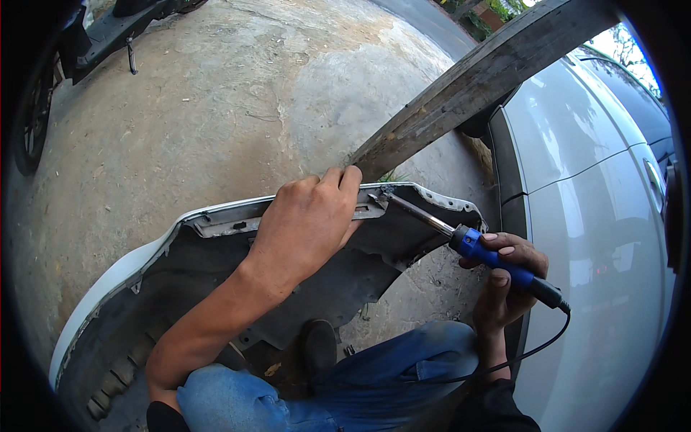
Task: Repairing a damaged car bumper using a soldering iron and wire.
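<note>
A car bumper [119, 277], white outside with a dark inner side, stands in front of me. My left hand [306, 223] is closed over its upper edge, near a pale bracket strip [248, 225]. In my right hand [511, 277] is a soldering iron [471, 245] with a blue handle, a metal shaft and a black cord. The fingers wrap round the handle. The iron's tip reaches the bumper's edge just right of my left hand, at a rough dark patch [387, 193]. Whether the tip touches the plastic is hard to tell.
A wooden post [461, 90] slants up behind the bumper. On the right stands a white car [583, 201], close to my right hand. Part of a motorbike [104, 36] shows at the far left. Rough concrete [216, 93] lies beyond. The cord crosses my jeans [403, 360].
</note>
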`<control>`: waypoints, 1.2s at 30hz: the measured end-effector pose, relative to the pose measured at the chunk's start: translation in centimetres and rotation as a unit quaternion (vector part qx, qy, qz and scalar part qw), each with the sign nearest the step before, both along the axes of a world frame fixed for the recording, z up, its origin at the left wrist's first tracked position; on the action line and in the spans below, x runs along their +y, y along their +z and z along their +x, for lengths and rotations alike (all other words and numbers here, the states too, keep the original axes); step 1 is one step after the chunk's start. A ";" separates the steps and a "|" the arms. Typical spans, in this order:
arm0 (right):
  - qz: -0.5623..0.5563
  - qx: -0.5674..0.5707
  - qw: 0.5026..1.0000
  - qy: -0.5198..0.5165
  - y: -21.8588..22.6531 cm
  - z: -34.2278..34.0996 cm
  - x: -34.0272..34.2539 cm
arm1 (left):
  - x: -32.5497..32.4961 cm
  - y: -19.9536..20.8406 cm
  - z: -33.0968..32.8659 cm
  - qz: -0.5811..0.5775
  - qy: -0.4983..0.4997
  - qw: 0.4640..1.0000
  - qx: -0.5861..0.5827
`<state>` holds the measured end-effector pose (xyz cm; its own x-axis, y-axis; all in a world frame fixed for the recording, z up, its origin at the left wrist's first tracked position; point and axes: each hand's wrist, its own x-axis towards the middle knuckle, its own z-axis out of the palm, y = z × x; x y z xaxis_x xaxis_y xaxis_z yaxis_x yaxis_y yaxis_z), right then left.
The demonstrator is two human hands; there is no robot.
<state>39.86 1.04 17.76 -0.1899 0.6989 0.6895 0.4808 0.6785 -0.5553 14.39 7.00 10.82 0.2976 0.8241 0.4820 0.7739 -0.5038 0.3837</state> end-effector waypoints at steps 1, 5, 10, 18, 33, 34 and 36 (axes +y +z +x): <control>0.000 0.000 1.000 0.000 0.0 0.0 0.0 | 0.0 0.0 0.0 0.000 0.000 1.000 0.000; 0.009 -0.002 1.000 -0.003 0.1 0.3 0.0 | 0.0 0.3 0.0 -0.063 -0.011 0.998 -0.013; 0.002 0.007 1.000 0.024 0.0 0.5 0.3 | -0.1 0.4 -0.1 -0.062 -0.008 0.998 -0.009; 0.003 0.010 0.999 0.049 -0.1 0.5 0.3 | -0.1 0.5 -0.1 -0.069 -0.007 0.998 -0.012; -0.004 0.027 0.998 0.051 -0.2 0.5 0.3 | -0.1 0.4 -0.1 -0.066 -0.010 0.998 -0.015; -0.001 0.025 0.998 0.051 -0.1 0.5 0.3 | -0.1 0.5 -0.1 -0.066 -0.009 0.998 -0.015; 0.002 0.022 0.998 0.051 -0.1 0.4 0.3 | -0.1 0.5 -0.1 -0.066 -0.007 0.998 -0.011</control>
